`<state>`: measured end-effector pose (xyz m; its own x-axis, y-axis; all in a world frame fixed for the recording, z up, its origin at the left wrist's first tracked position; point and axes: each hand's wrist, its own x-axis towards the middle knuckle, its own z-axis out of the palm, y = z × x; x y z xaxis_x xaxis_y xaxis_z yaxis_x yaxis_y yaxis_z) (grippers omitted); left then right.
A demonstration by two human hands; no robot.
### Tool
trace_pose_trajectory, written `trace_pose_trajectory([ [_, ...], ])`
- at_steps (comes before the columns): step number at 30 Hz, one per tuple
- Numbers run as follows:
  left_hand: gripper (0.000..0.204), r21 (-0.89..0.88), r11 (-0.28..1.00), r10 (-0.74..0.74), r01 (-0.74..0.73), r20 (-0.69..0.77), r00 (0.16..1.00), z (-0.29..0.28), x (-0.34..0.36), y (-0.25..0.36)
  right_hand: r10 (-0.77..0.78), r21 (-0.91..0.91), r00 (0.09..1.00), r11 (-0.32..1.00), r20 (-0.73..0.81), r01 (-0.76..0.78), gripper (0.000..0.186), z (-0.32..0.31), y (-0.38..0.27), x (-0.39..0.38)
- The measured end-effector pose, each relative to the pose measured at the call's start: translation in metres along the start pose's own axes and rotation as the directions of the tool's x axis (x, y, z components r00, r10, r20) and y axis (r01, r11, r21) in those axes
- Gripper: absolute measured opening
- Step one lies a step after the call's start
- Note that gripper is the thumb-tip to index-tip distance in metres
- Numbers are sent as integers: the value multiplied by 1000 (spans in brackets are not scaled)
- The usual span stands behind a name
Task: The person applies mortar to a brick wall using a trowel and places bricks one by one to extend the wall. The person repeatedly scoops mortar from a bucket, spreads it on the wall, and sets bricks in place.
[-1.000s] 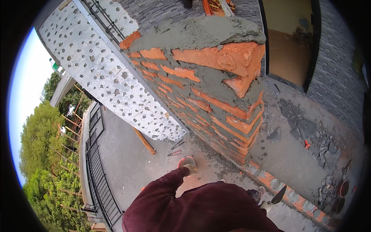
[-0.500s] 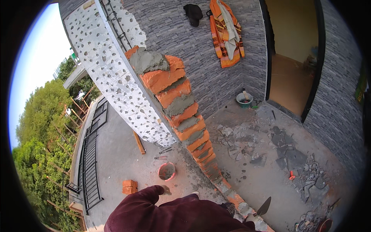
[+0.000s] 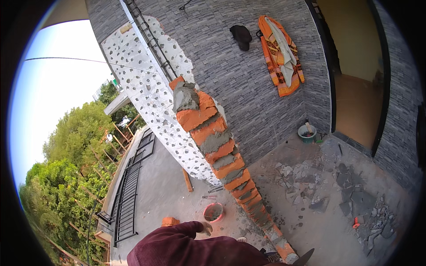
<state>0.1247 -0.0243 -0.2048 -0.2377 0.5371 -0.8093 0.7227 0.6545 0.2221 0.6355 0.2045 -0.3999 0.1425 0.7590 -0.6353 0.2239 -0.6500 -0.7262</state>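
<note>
Grey stone-clad wall (image 3: pixel 230 75), open doorway (image 3: pixel 355 88), rubble-strewn concrete floor (image 3: pixel 319 213), black railing (image 3: pixel 128 195), bright daylight.

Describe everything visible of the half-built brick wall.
The brick wall is a narrow run of orange bricks in stepped courses, grey mortar between them. It climbs from the concrete floor toward the camera, and a lump of wet-looking mortar sits on its top brick. Rubble lies at its right; neither hand touches it.

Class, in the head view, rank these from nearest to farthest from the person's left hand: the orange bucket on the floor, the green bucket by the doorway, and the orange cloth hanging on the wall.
1. Orange bucket, on the floor right beside the left hand.
2. Green bucket, across the brick wall, by the doorway.
3. Orange cloth, hanging high on the grey wall.
</note>
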Motion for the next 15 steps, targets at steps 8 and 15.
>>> trace_pose_trajectory([
  [8,69,-72,994,-80,79,-15,997,0,1,-8,-112,-86,987,989,112,122,19,30,-51,-7],
  [15,70,-115,981,-175,157,-175,969,-76,-31,-64,-165,-119,978,976,129,180,18,52,-54,-33],
])
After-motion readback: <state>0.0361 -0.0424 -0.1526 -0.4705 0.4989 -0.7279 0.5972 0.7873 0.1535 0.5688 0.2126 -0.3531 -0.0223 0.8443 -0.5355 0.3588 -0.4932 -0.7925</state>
